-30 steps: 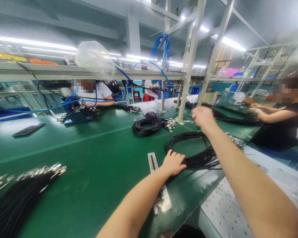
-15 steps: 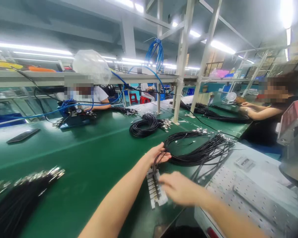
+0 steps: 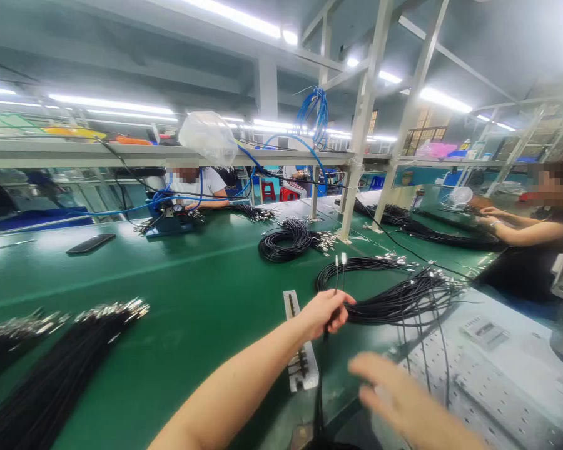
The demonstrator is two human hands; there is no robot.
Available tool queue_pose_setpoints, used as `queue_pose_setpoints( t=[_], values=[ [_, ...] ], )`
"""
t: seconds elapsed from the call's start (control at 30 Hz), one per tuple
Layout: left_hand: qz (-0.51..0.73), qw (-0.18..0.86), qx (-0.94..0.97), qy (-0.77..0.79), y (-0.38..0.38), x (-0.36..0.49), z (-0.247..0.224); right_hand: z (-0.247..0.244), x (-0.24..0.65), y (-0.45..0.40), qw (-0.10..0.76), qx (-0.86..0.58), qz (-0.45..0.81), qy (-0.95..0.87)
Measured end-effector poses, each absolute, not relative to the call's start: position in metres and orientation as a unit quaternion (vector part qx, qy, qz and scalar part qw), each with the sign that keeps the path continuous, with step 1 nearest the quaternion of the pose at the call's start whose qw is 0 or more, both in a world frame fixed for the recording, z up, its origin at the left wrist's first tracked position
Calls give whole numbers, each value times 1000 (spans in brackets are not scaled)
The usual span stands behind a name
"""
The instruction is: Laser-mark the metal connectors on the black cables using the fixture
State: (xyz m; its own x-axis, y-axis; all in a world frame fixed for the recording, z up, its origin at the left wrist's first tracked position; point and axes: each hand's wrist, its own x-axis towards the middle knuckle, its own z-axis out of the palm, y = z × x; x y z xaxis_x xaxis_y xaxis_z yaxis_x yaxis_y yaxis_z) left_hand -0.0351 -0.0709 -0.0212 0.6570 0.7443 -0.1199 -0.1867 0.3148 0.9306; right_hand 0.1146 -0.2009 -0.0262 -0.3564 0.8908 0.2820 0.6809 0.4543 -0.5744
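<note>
My left hand (image 3: 327, 312) is closed round a few black cables, whose metal tips (image 3: 340, 258) stick up above the fingers while their lengths (image 3: 319, 387) hang toward the table's near edge. Beside and partly under that wrist lies a metal fixture (image 3: 304, 374) with a row of slots. My right hand (image 3: 380, 382), blurred, is to the right of the hanging cables, fingers apart and holding nothing. Just beyond my left hand, a large bundle of black cables (image 3: 394, 303) rests on the green table (image 3: 192, 300).
Further cable bundles lie at the left (image 3: 60, 375) and centre back (image 3: 286, 242). A phone (image 3: 91, 244) is at the back left. A perforated metal plate (image 3: 492, 400) occupies the right. Frame posts (image 3: 356, 156) rise behind. Two people sit across and at the right.
My left hand has lifted cables off the fixture, tips now upright. My right hand has moved away from the fixture toward the lower right and opened. The view has turned left.
</note>
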Motion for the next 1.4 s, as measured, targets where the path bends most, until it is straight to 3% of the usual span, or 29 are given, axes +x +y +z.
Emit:
queue_pose_setpoints(
  t=[0.1, 0.17, 0.37, 0.7, 0.9, 1.03, 1.2, 1.4],
  values=[
    [261, 752, 549, 255, -107, -35, -19, 17, 130, -158, 469, -523, 149, -696],
    [245, 766, 538, 252, -124, -34, -17, 41, 127, -131, 512, -500, 175, -676],
    [307, 797, 460, 245, -139, -46, -20, 59, 100, -100, 393, -473, 305, -728],
    [356, 766, 489, 217, -121, -40, -17, 23, 84, -118, 447, -450, 291, -717],
    [313, 764, 528, 199, -117, -43, -8, 7, 94, -130, 384, -446, 385, -711],
    [230, 810, 497, 209, -118, -50, -6, 5, 100, -129, 379, -395, 276, -790],
    [267, 792, 486, 254, -126, -50, 3, 11, 96, -138, 368, -349, 178, -843],
    [208, 811, 491, 241, -135, -49, 10, 15, 101, -153, 391, -322, 218, -834]
  ],
)
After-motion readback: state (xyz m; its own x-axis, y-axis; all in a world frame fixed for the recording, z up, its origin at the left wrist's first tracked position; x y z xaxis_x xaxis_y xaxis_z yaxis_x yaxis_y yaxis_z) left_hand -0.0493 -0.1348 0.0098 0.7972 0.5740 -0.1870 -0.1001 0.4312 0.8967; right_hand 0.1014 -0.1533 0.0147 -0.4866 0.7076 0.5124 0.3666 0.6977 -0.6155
